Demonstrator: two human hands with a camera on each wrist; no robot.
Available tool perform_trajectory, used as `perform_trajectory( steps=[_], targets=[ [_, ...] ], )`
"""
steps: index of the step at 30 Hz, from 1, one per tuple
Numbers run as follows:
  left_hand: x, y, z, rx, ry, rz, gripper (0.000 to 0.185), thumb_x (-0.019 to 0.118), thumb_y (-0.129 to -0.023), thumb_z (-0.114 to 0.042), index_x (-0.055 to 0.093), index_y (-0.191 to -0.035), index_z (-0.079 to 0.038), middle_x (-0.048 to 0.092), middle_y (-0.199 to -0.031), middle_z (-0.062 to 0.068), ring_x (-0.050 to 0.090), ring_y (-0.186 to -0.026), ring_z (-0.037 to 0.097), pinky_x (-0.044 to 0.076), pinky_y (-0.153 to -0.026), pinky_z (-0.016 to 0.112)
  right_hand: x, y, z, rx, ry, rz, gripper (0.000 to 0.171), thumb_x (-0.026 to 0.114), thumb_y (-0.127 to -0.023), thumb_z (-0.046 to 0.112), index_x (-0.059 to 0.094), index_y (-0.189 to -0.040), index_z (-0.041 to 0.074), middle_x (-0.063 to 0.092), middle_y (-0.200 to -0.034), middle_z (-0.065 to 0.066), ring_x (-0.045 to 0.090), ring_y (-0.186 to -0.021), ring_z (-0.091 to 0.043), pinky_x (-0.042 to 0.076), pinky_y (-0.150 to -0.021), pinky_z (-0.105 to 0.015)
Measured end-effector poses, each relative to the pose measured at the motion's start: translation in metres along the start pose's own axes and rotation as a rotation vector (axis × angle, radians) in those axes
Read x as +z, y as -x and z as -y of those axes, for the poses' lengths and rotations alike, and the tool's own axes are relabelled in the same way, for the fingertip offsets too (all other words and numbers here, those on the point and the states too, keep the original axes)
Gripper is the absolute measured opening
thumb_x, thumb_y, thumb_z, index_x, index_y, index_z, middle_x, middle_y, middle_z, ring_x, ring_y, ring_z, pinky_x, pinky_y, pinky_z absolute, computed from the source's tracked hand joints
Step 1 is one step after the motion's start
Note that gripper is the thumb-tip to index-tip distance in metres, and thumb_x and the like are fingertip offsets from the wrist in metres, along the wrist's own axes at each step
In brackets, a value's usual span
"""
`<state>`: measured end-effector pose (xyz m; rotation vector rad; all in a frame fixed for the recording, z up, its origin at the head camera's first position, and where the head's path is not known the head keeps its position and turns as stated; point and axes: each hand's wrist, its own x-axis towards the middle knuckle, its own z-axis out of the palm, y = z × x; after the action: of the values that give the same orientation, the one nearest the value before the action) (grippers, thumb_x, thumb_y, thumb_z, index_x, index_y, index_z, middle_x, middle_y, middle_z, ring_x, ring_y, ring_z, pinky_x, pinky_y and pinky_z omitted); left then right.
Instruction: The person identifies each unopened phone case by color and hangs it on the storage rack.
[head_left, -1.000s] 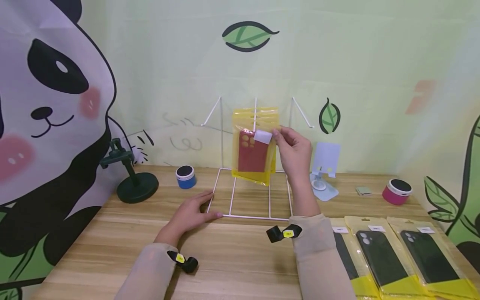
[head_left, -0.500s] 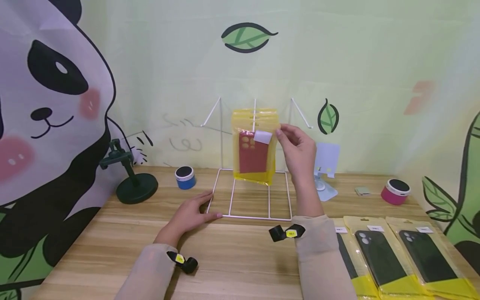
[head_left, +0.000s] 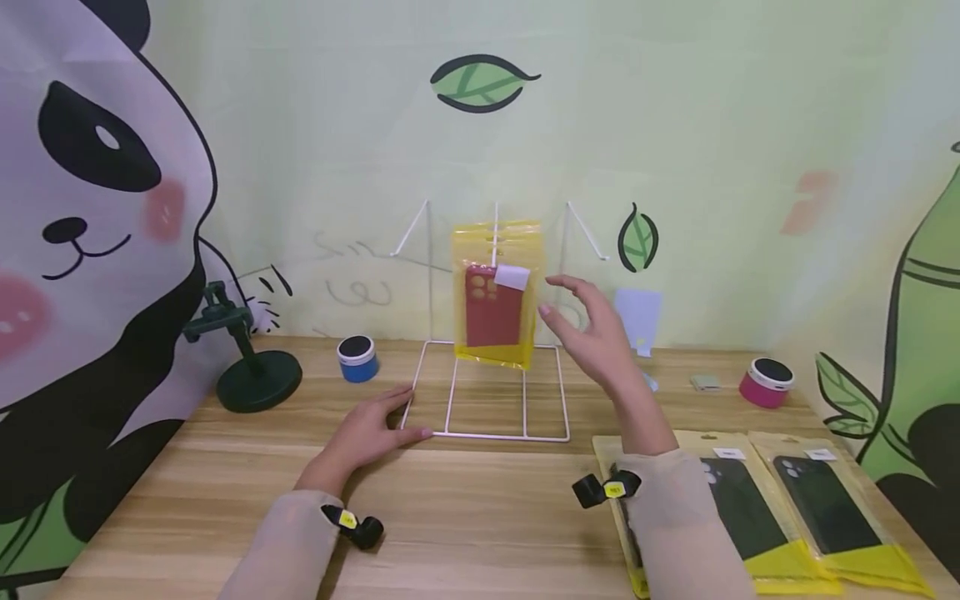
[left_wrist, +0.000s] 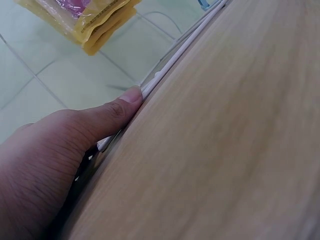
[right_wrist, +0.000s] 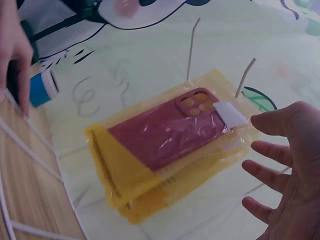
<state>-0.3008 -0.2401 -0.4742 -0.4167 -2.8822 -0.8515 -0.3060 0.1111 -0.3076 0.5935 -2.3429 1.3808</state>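
Note:
A wire display rack (head_left: 501, 437) stands on the table, its white prongs rising at the back. From its middle prong hang several yellow-edged clear bags, the front one holding a red phone case (head_left: 492, 321) with a white label (head_left: 512, 277). My left hand (head_left: 363, 442) rests at the rack's front left corner, its thumb (left_wrist: 117, 110) on the front wire and its fingers by the side wire. To the right of the hanging bags, my right hand (head_left: 596, 337) is spread and holds nothing. In the right wrist view, its fingertips are near the bag (right_wrist: 165, 172) but apart from it.
Bagged black phone cases (head_left: 825, 504) lie at the front right, partly behind my right sleeve. A blue round speaker (head_left: 357, 360) and a dark green stand (head_left: 258, 379) are at the left. Farther right are a pale phone stand (head_left: 638, 317) and a pink speaker (head_left: 767, 383).
My right hand has let go of the front bag's edge and drawn back to the right, its fingers spread. The bag hangs straighter. My left hand stays at the rack's corner.

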Motion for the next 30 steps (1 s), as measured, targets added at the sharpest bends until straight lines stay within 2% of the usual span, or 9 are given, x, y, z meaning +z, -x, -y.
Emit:
perform_trajectory(
  steps=[5, 11, 18, 22, 27, 30],
  targets=[
    [-0.004, 0.002, 0.001, -0.016, -0.006, 0.008, 0.092, 0.070, -0.081, -0.069, 0.050, -0.149, -0.011, 0.044, -0.156, 0.007, 0.039, -0.144, 0.032, 0.033, -0.115, 0.053, -0.013, 0.014, -0.012, -0.056, 0.038, 0.069, 0.045, 0.066, -0.098, 0.031, 0.058, -0.139, 0.014, 0.054, -0.145, -0.005, 0.043, -0.139, -0.027, 0.032, -0.114, -0.053],
    [-0.004, 0.003, 0.003, -0.013, -0.001, 0.009, 0.093, 0.069, -0.081, -0.070, 0.050, -0.149, -0.010, 0.044, -0.156, 0.008, 0.039, -0.144, 0.032, 0.033, -0.115, 0.054, -0.034, 0.038, -0.032, -0.001, 0.065, 0.198, 0.040, 0.063, -0.100, 0.031, 0.060, -0.136, 0.014, 0.058, -0.140, -0.007, 0.051, -0.131, -0.032, 0.040, -0.102, -0.061],
    [-0.004, 0.002, 0.002, -0.006, -0.006, 0.004, 0.094, 0.069, -0.080, -0.072, 0.051, -0.148, -0.010, 0.045, -0.155, 0.010, 0.040, -0.143, 0.033, 0.034, -0.114, 0.054, -0.063, 0.071, -0.072, 0.032, 0.152, 0.307, 0.033, 0.062, -0.101, 0.029, 0.066, -0.126, 0.008, 0.067, -0.125, -0.010, 0.061, -0.118, -0.034, 0.050, -0.091, -0.059],
    [-0.002, 0.001, 0.002, -0.006, -0.009, 0.005, 0.094, 0.069, -0.080, -0.072, 0.051, -0.149, -0.010, 0.045, -0.155, 0.009, 0.040, -0.143, 0.033, 0.034, -0.114, 0.054, -0.079, 0.084, -0.098, 0.073, 0.198, 0.358, 0.032, 0.062, -0.101, 0.027, 0.068, -0.122, 0.004, 0.069, -0.119, -0.010, 0.062, -0.114, -0.035, 0.053, -0.090, -0.057],
    [0.000, -0.001, 0.000, 0.000, -0.007, 0.004, 0.093, 0.070, -0.081, -0.070, 0.051, -0.148, -0.009, 0.045, -0.155, 0.010, 0.040, -0.143, 0.033, 0.034, -0.114, 0.054, -0.096, 0.094, -0.129, 0.075, 0.256, 0.447, 0.030, 0.065, -0.099, 0.021, 0.068, -0.120, 0.000, 0.069, -0.118, -0.015, 0.064, -0.110, -0.038, 0.054, -0.090, -0.056],
    [0.001, -0.002, -0.002, 0.004, -0.008, 0.005, 0.093, 0.070, -0.081, -0.070, 0.051, -0.148, -0.009, 0.045, -0.155, 0.010, 0.040, -0.143, 0.033, 0.034, -0.114, 0.054, -0.103, 0.098, -0.142, 0.094, 0.283, 0.508, 0.030, 0.068, -0.097, 0.021, 0.068, -0.119, 0.000, 0.070, -0.115, -0.014, 0.065, -0.108, -0.035, 0.054, -0.090, -0.054]
  ],
)
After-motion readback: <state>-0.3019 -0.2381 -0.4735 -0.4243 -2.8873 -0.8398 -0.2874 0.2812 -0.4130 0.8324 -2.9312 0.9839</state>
